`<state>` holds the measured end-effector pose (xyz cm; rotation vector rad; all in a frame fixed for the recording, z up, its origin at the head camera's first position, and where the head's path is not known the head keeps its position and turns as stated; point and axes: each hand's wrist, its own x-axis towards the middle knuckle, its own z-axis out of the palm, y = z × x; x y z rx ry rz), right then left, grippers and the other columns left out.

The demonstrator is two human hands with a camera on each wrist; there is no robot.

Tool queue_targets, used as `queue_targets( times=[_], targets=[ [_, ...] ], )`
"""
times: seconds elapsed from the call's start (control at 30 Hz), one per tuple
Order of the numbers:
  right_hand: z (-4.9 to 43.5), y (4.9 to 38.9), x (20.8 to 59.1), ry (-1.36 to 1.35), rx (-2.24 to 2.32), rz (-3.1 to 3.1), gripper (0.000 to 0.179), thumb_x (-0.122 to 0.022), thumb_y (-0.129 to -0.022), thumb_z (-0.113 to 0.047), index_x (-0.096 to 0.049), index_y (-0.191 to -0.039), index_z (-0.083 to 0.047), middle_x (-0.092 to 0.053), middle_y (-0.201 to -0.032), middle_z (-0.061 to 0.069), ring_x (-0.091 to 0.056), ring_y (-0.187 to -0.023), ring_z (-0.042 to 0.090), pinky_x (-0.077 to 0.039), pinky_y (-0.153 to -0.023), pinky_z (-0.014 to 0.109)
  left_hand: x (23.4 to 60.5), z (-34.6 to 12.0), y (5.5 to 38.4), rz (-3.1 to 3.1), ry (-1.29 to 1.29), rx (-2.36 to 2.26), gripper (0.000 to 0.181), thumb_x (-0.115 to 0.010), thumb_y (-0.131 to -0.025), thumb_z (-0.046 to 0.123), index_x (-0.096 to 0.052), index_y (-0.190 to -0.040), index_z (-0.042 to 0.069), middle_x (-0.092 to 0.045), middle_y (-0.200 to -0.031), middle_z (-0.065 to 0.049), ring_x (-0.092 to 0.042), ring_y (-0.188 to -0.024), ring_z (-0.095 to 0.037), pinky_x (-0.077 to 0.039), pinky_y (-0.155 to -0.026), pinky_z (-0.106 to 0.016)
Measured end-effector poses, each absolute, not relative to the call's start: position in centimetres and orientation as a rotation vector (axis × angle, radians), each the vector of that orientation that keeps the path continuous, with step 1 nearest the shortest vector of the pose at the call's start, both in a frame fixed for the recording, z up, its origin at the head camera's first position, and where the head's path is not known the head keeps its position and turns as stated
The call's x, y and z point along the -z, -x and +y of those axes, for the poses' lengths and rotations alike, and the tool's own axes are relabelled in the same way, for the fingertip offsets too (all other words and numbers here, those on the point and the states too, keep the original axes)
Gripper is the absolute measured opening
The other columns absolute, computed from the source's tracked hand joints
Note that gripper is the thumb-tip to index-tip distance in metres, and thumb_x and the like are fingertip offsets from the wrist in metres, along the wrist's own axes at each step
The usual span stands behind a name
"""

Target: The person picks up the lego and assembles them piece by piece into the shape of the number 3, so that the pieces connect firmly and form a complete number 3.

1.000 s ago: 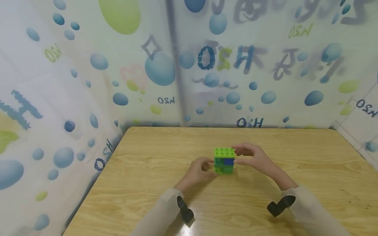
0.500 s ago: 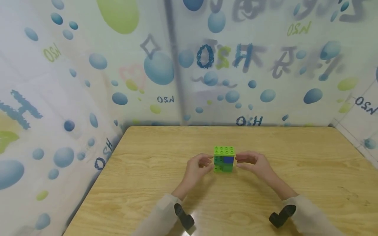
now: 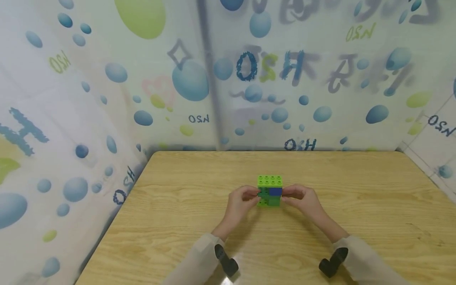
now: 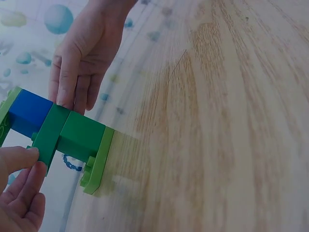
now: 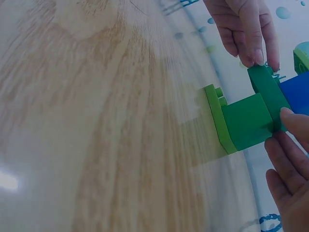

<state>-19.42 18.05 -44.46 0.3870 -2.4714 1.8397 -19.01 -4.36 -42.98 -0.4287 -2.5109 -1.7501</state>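
A small stack of toy building bricks stands upright on the table. Its light green studded top plate [image 3: 270,181] sits over a blue brick [image 3: 275,192]. Below are a dark green plate [image 4: 50,130], a green brick [image 4: 82,135] and a light green base plate [image 4: 101,162]. My left hand [image 3: 238,202] pinches the left end of the dark green plate between thumb and fingers. From the other side, my right hand [image 3: 307,202] pinches the same plate's right end, its thumb in front. The stack's far side is hidden.
The wooden table [image 3: 192,182] runs back to a patterned wall covering [image 3: 242,114] with blue and green drops. Black wrist cameras are strapped over both sleeves, the left camera [image 3: 226,261] and the right camera [image 3: 333,263].
My right hand has come down from the stack's upper right corner, and my left hand has shifted slightly upward. Half a second ago both were just beside the stack; now both pinch it.
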Motion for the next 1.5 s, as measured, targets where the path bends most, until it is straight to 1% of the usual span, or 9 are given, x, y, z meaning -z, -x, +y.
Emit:
queue_targets(
  times=[0.17,0.3,0.47,0.63,0.77,0.93,1.1,1.27,1.5],
  targets=[
    [17.9,19.5,44.4,-0.365,-1.841,-2.467,0.025,-0.073,-0.08,-0.009,-0.065,-0.099,0.004,-0.065,-0.1,0.017,-0.064,-0.09,0.017,-0.05,-0.076,0.023,43.2,-4.3,19.2,-2.501,0.434,1.725,0.017,-0.069,-0.082,0.003,-0.068,-0.099,0.004,-0.068,-0.091,-0.003,-0.063,-0.083,-0.014,-0.049,-0.077,-0.031],
    [17.8,19.5,44.3,-0.34,-1.825,-2.477,0.026,-0.073,-0.081,-0.012,-0.065,-0.1,0.004,-0.065,-0.1,0.016,-0.063,-0.088,0.012,-0.05,-0.075,0.023,43.4,-4.3,19.3,-2.481,0.437,1.74,0.016,-0.069,-0.082,0.002,-0.068,-0.098,0.003,-0.068,-0.091,-0.004,-0.063,-0.083,-0.015,-0.049,-0.076,-0.028],
    [17.8,19.6,44.3,-0.32,-1.796,-2.478,0.026,-0.072,-0.081,-0.014,-0.066,-0.1,0.003,-0.066,-0.1,0.015,-0.062,-0.086,0.01,-0.049,-0.074,0.023,43.4,-4.1,19.4,-2.455,0.445,1.793,0.016,-0.068,-0.083,0.002,-0.068,-0.098,0.002,-0.068,-0.092,-0.005,-0.063,-0.084,-0.016,-0.049,-0.076,-0.026],
    [17.7,19.8,44.3,-0.311,-1.791,-2.462,0.024,-0.072,-0.082,-0.012,-0.066,-0.099,0.003,-0.067,-0.098,0.016,-0.062,-0.084,0.008,-0.05,-0.074,0.023,43.3,-4.0,19.4,-2.438,0.454,1.8,0.015,-0.068,-0.083,0.002,-0.069,-0.098,0.005,-0.068,-0.093,-0.005,-0.064,-0.085,-0.017,-0.05,-0.077,-0.027],
    [17.6,19.8,44.2,-0.304,-1.787,-2.448,0.024,-0.071,-0.082,-0.012,-0.066,-0.1,0.005,-0.067,-0.097,0.016,-0.062,-0.083,0.006,-0.05,-0.073,0.022,43.3,-3.9,19.6,-2.415,0.46,1.799,0.015,-0.068,-0.083,0.003,-0.07,-0.098,0.004,-0.068,-0.093,-0.006,-0.064,-0.082,-0.018,-0.051,-0.075,-0.028],
    [17.5,19.7,44.1,-0.306,-1.746,-2.452,0.026,-0.071,-0.083,-0.013,-0.066,-0.101,0.005,-0.068,-0.093,0.016,-0.063,-0.081,0.007,-0.05,-0.072,0.021,43.1,-4.0,19.7,-2.427,0.452,1.796,0.015,-0.067,-0.084,0.005,-0.071,-0.099,0.006,-0.067,-0.092,-0.006,-0.063,-0.077,-0.018,-0.051,-0.069,-0.026],
    [17.5,19.8,44.2,-0.277,-1.721,-2.503,0.029,-0.07,-0.084,-0.016,-0.066,-0.105,0.003,-0.068,-0.09,0.013,-0.063,-0.079,0.01,-0.049,-0.071,0.022,43.0,-4.0,20.0,-2.474,0.457,1.774,0.016,-0.066,-0.085,0.005,-0.071,-0.101,0.006,-0.066,-0.091,-0.005,-0.063,-0.074,-0.014,-0.051,-0.064,-0.022],
    [17.3,19.9,44.3,-0.232,-1.691,-2.541,0.031,-0.07,-0.084,-0.017,-0.066,-0.108,0.004,-0.068,-0.092,0.014,-0.063,-0.083,0.017,-0.048,-0.072,0.021,43.3,-4.1,20.6,-2.531,0.455,1.749,0.018,-0.066,-0.085,0.006,-0.07,-0.103,0.003,-0.067,-0.095,-0.003,-0.062,-0.077,-0.011,-0.05,-0.066,-0.021],
    [17.1,20.2,44.8,-0.21,-1.64,-2.573,0.031,-0.07,-0.084,-0.015,-0.066,-0.107,0.004,-0.068,-0.091,0.013,-0.063,-0.082,0.02,-0.049,-0.069,0.022,43.7,-4.1,21.4,-2.566,0.412,1.747,0.019,-0.066,-0.086,0.006,-0.069,-0.104,0.001,-0.068,-0.097,-0.004,-0.062,-0.078,-0.013,-0.05,-0.069,-0.024]
  ],
)
